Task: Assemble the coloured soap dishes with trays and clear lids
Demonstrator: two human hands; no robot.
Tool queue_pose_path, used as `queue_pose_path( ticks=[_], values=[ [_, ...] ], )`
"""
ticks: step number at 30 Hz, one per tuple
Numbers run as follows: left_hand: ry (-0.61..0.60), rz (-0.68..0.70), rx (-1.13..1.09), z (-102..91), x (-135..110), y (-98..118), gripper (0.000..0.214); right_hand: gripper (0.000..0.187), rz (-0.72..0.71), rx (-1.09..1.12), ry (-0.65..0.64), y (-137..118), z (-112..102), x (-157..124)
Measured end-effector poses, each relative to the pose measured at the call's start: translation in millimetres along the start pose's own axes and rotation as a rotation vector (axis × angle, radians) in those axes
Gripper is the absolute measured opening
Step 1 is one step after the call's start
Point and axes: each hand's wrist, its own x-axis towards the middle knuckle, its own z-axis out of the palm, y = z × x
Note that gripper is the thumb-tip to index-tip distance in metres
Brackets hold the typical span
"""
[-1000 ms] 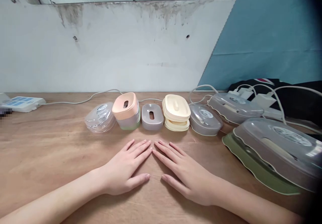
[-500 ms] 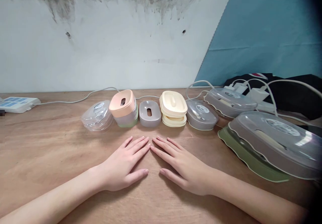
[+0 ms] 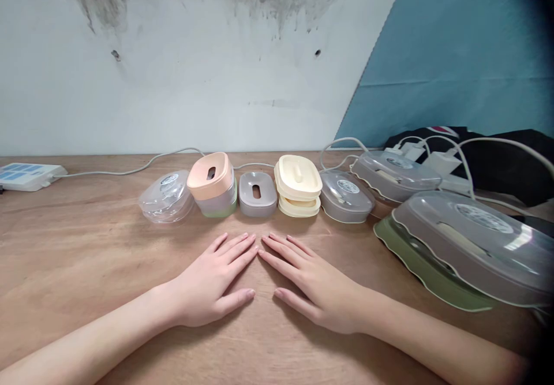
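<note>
My left hand (image 3: pixel 219 284) lies flat, palm down, on the wooden table (image 3: pixel 108 269), fingers stretched and holding nothing. Mirroring it, my right hand (image 3: pixel 305 281) rests flat too, its fingertips almost meeting those of the left. Just beyond the fingers stands a grey slotted cover (image 3: pixel 258 200). To its left is a stack topped by a pink slotted cover (image 3: pixel 210 178), with grey and green pieces below. Cream lids (image 3: pixel 298 177) are piled to its right. Clear plastic lids (image 3: pixel 167 197) sit at the left end of the row, and a grey box with a transparent lid (image 3: pixel 346 197) at the right.
Larger lidded boxes stand on the right, one a grey box (image 3: pixel 476 235) over a green tray (image 3: pixel 426 272), another box (image 3: pixel 396 174) behind. White cables run to plugs (image 3: pixel 445 163) and a power strip (image 3: pixel 28 176) at far left. A white wall (image 3: pixel 194 85) and blue cloth (image 3: pixel 454 62) close the back.
Both hands stay flat in place. Only the camera's view has shifted very slightly.
</note>
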Motion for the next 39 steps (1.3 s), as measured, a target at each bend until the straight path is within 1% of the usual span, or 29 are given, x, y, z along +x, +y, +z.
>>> queue_pose_path(
  ticks=[11, 17, 18, 20, 22, 23, 24, 26, 27, 29, 32, 34, 35, 37, 39],
  values=[
    [0.033, 0.019, 0.003, 2.2, -1, -1, 0.061, 0.058, -0.001, 0.010, -0.002, -1, -5, 0],
    [0.070, 0.038, -0.021, 5.5, -1, -3, 0.061, 0.058, -0.025, -0.032, 0.030, -1, 1, -1],
    [0.070, 0.036, -0.022, 5.6, -1, -4, 0.061, 0.057, -0.019, -0.056, 0.072, 0, 2, -1],
    [0.058, 0.028, -0.018, 4.8, -1, -4, 0.061, 0.053, 0.025, -0.144, 0.234, 3, 0, 3],
    [0.034, 0.015, -0.009, 3.0, 0, -3, 0.061, 0.047, 0.121, -0.279, 0.454, 11, -8, 10],
    [0.022, 0.008, -0.006, 1.8, 0, -2, 0.061, 0.044, 0.175, -0.349, 0.544, 16, -13, 15],
    [0.013, 0.004, -0.004, 0.5, 0, -1, 0.060, 0.041, 0.235, -0.409, 0.604, 23, -19, 21],
    [0.004, -0.002, -0.008, -1.8, 0, 0, 0.060, 0.035, 0.330, -0.495, 0.651, 38, -29, 31],
    [0.006, -0.003, -0.013, -2.6, 0, 1, 0.060, 0.030, 0.354, -0.513, 0.655, 45, -34, 36],
    [0.013, 0.001, -0.025, -3.1, 0, 1, 0.060, 0.020, 0.358, -0.512, 0.659, 57, -40, 43],
    [0.022, 0.017, -0.040, -0.3, -1, 0, 0.061, 0.017, 0.343, -0.488, 0.695, 61, -44, 45],
    [0.073, 0.026, -0.064, 3.0, -2, -2, 0.064, 0.018, 0.311, -0.468, 0.739, 54, -44, 40],
    [0.131, 0.020, -0.082, 4.6, -3, -2, 0.065, 0.017, 0.263, -0.445, 0.755, 49, -43, 36],
    [0.305, -0.016, -0.127, 6.6, -4, -4, 0.065, 0.016, 0.089, -0.378, 0.754, 36, -37, 23],
    [0.502, -0.058, -0.167, 6.5, -5, -4, 0.061, 0.015, -0.134, -0.298, 0.674, 26, -28, 9]
  ],
)
